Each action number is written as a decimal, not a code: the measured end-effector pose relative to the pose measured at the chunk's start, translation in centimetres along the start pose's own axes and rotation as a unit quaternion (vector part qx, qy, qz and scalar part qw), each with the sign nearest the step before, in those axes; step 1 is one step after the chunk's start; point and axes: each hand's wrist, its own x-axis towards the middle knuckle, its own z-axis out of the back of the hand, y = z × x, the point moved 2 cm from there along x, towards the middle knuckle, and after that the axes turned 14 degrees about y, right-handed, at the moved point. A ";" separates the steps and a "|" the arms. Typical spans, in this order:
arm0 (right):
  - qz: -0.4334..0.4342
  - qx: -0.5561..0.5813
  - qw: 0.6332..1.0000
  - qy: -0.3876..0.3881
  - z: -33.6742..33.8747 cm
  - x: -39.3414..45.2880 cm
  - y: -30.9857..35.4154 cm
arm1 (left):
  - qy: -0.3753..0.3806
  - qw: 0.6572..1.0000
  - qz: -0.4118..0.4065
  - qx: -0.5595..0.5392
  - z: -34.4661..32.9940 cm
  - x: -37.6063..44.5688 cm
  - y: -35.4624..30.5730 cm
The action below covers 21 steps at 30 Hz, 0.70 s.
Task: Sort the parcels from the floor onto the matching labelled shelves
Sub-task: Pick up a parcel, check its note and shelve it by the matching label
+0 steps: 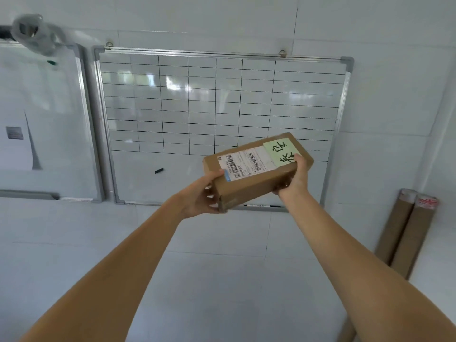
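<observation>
A: What can be made out, taken from the left across?

B: A smaller whiteboard (42, 114) is seen at the far left, then a larger gridded whiteboard (222, 124) hung on the wall. In front of the grid's lower right part a brown cardboard parcel (256, 169) is held up in the air, tilted, with a shipping label (243, 162) and a pale green handwritten note (281, 150) on its upper face. At the far right two cardboard tubes (407, 230) are leaned against the wall.

A: How is the parcel gripped?

B: It is clasped from both ends. The left hand (199, 193) is curled around the near left corner, thumb on top and fingers (212, 197) wrapped underneath. The right hand (294, 176) is pressed against the right end, thumb laid over the edge of the green note, the remaining fingers tucked below and mostly hidden.

A: And how far has the sorting got?

B: One parcel is judged to be in transit, off the floor but not yet shelved. No shelf, shelf label or floor pile is shown, so how many parcels are already placed or left cannot be told. A matching shelf is yet to be found for this one
</observation>
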 end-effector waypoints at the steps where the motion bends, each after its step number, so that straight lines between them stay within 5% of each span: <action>1: -0.010 0.009 1.000 0.006 0.1 0.1 -0.4 | -0.030 0.999 -0.022 -0.013 -0.1 0.3 0.1; 11: -0.144 -0.242 0.948 0.147 5.1 1.2 0.9 | -0.087 0.996 -0.012 0.031 3.7 -1.7 -0.7; 21: -0.131 -0.231 0.950 0.165 5.8 1.8 -0.4 | -0.073 0.997 0.028 0.022 4.1 -1.5 -0.3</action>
